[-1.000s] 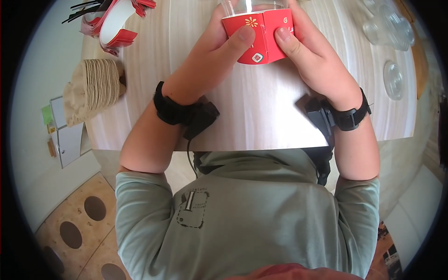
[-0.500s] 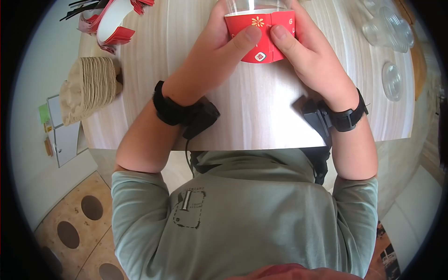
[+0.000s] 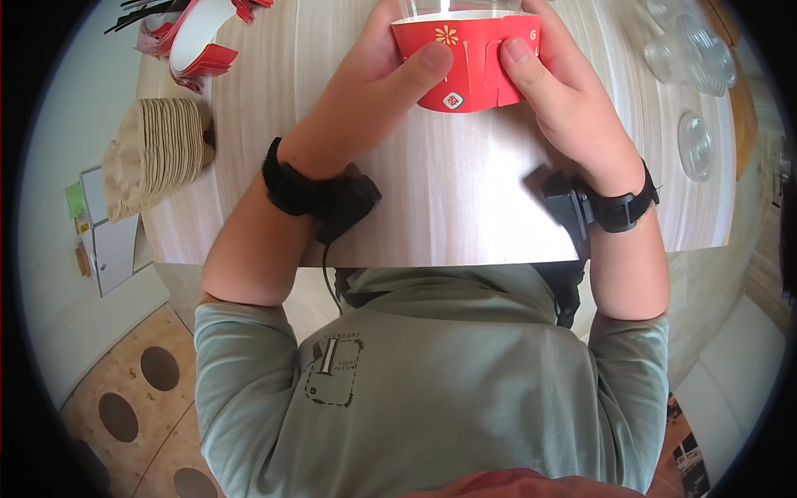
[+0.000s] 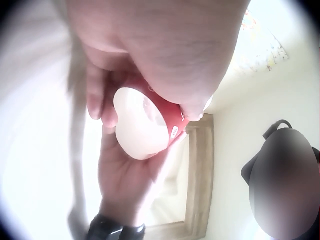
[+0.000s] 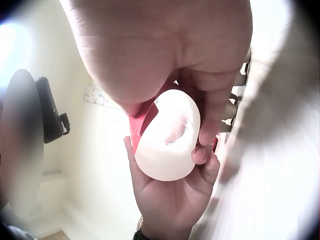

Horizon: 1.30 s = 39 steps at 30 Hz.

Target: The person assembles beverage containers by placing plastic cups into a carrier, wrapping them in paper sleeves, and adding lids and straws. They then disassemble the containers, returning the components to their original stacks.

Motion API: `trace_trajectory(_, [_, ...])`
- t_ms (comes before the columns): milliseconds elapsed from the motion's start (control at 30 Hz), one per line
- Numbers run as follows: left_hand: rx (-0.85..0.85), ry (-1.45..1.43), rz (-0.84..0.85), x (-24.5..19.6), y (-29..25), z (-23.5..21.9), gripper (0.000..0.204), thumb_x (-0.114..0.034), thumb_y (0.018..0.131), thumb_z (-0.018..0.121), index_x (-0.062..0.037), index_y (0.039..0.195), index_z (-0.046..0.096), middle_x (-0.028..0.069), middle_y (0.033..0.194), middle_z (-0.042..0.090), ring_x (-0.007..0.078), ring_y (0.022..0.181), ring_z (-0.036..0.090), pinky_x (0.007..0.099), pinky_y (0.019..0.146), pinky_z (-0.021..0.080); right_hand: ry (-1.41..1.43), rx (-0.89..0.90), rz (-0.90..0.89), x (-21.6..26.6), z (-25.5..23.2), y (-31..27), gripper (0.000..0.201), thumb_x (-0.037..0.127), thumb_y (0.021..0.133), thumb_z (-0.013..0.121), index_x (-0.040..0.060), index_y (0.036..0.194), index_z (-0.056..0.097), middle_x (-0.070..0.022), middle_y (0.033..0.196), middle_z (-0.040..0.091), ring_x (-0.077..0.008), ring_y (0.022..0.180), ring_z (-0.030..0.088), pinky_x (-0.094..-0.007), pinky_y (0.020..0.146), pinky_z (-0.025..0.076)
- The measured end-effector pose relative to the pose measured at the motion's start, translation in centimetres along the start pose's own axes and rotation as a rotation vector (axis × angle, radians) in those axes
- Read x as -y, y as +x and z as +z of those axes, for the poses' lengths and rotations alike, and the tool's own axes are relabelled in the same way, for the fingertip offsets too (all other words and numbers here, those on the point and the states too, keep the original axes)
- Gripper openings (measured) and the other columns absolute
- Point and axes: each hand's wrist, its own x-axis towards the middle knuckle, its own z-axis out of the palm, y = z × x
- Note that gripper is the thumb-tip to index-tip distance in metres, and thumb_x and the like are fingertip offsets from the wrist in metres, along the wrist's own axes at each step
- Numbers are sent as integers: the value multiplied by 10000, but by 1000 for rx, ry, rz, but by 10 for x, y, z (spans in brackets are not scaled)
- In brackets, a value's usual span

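Observation:
A red paper cup sleeve [image 3: 477, 83] with a white inside and small flower prints is held upright over the table by both hands. My left hand [image 3: 369, 100] grips its left side, thumb across the front. My right hand [image 3: 573, 108] grips the other side, thumb near a cut tab and slit. Out of the sleeve's top rises a clear plastic cup [image 3: 461, 7], cut off by the frame's upper edge. From below, the wrist views show the sleeve's white inside [image 4: 135, 127] as a rounded loop, with fingers wrapped around it. Most fingers are hidden behind it in the head view.
On the left lie a stack of brown pulp cup carriers [image 3: 170, 149] and a pile of red sleeves [image 3: 203, 62] beside black sticks. Clear plastic lids [image 3: 693, 58] and a single clear lid [image 3: 696, 147] are on the right. The table's near edge [image 3: 432, 266] borders my body.
The sleeve's front has spread wider between the thumbs, and its tab and slit now show apart. My thumbs have moved apart from where they stood closer half a second ago.

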Motion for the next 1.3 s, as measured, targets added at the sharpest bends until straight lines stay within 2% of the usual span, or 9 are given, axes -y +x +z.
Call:
trace_trajectory(400, [152,65,38,-9,3,-5,1041,-412,950,748,-53,1646,63,133,1636,269,230,1491,305,407,1236,259,235,-36,-178,-2,-7,-4,1015,194,942,737,23,1646,26,-180,1540,424,-245,1414,435,-390,1194,311])
trace_trajectory(500, [14,319,152,0,1,2,850,-56,928,732,-40,1609,223,107,1509,463,186,1326,513,360,1100,455,49,-130,-239,2,-18,-6,1068,149,855,822,31,1635,102,-167,1479,468,-245,1391,454,-404,1187,323])
trace_trajectory(567, [-30,399,183,-1,4,7,911,45,845,755,-47,1598,252,94,1503,465,177,1319,513,356,1090,463,-87,-161,-288,2,-30,-7,1081,106,796,869,37,1617,169,-151,1431,497,-238,1371,468,-401,1179,333])
trace_trajectory(667, [14,411,106,-4,2,5,890,55,821,780,-65,1571,316,65,1445,489,146,1299,514,327,1029,502,-140,-106,-311,1,-29,-4,934,58,740,909,57,1494,357,-107,1368,525,-206,1325,488,-363,1137,367])
trace_trajectory(767, [16,360,-62,-17,-1,12,841,48,820,787,-74,1537,365,62,1398,508,143,1303,508,306,972,532,-130,-57,-279,-2,-20,3,784,61,754,901,70,1382,432,-89,1358,524,-186,1301,492,-343,1116,376])
trace_trajectory(867, [36,278,-34,-7,1,7,855,50,820,784,-70,1545,346,83,1418,504,164,1325,497,327,1018,513,-102,-81,-290,-4,-18,7,711,59,748,903,83,1303,459,-90,1354,525,-189,1295,498,-343,1114,376])
trace_trajectory(1100, [37,387,-2,-7,3,3,983,-11,771,855,-43,1566,278,152,1503,446,231,1365,490,388,1125,452,-64,-364,-642,28,-31,0,661,124,776,905,88,1264,461,-115,1338,547,-222,1296,509,-396,1135,375])
trace_trajectory(1167, [43,383,51,-7,3,5,992,-10,773,863,-29,1563,263,162,1465,461,248,1330,525,404,1084,521,-193,-594,-655,61,-63,-23,581,114,831,864,33,1266,487,-125,1258,609,-195,1194,574,-343,1062,429])
trace_trajectory(1300, [81,482,154,-6,3,2,1048,-54,718,909,-34,1559,284,158,1489,461,268,1373,487,409,1143,443,-415,-956,-656,100,-122,-60,396,90,907,810,-16,1168,531,-143,1109,708,-149,1017,675,-253,934,510])
